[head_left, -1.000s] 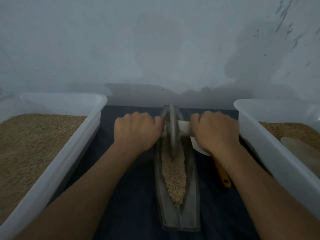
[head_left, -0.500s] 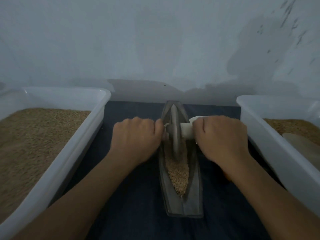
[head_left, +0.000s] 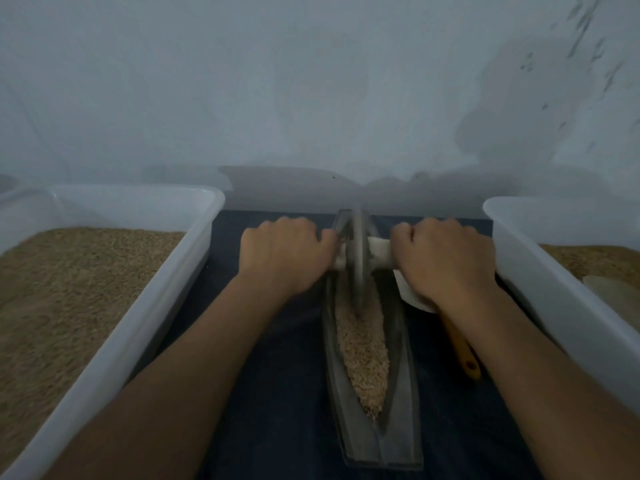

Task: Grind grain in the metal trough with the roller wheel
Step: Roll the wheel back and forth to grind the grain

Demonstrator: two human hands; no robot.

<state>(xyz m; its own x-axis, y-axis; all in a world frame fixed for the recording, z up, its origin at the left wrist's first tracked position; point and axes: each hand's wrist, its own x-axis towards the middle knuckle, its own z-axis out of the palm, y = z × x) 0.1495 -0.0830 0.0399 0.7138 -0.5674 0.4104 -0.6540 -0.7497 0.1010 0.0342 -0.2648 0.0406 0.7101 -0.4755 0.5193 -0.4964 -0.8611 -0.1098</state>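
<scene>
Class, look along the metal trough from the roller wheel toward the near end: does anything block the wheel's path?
Nothing visible does. The roller wheel sits at the far end of the metal trough, and only the grain lies ahead in the channel.

We find no readable text, label, brand, number or sign anywhere in this view.
</scene>
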